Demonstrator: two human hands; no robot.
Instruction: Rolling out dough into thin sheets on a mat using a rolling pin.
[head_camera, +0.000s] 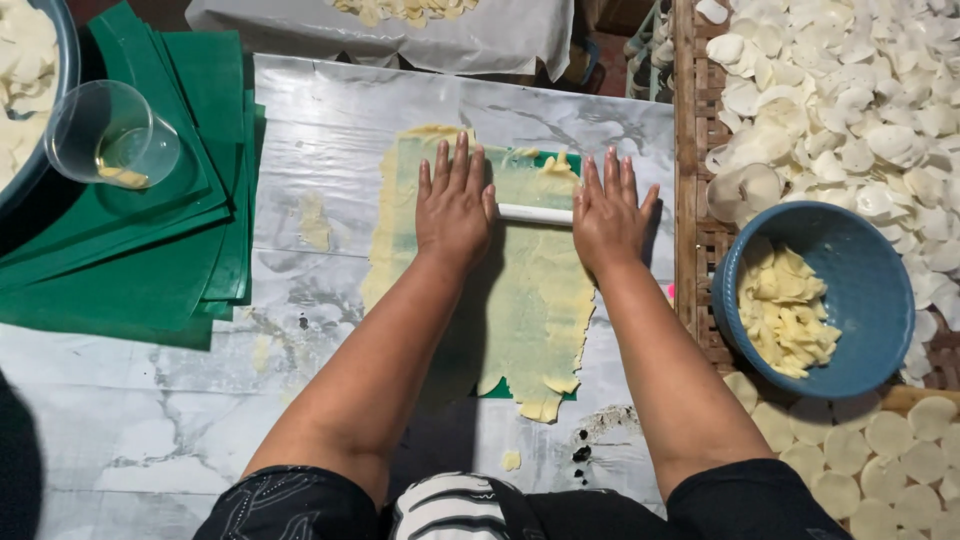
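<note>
At the far left edge sits one big bowl (30, 80) with pale pieces in it, cut off by the picture. Just beside it one clear plastic cup (112, 135) lies tipped on a stack of green sheets (130, 260). The stack hangs a little over the left side of the table (200, 400), which is grey and white like stone. There is bare room on the table near the person, with a few small dough bits on it. In the middle lies one long flat strip of yellow dough (530, 310) on a green sheet. The left hand (455, 205) is flat, fingers straight and close together, pressing down on one white roller (535, 214). The right hand (607, 215) is flat too, fingers a little spread, pressing on the other end. Both hands rest on the roller without gripping it. The roller lies across the far part of the dough. To the right, past the table edge, one blue bowl (870, 300) holds yellow dough scraps. It sits on a woven tray (695, 150) covered with many white round chips (850, 90), too many to count.
</note>
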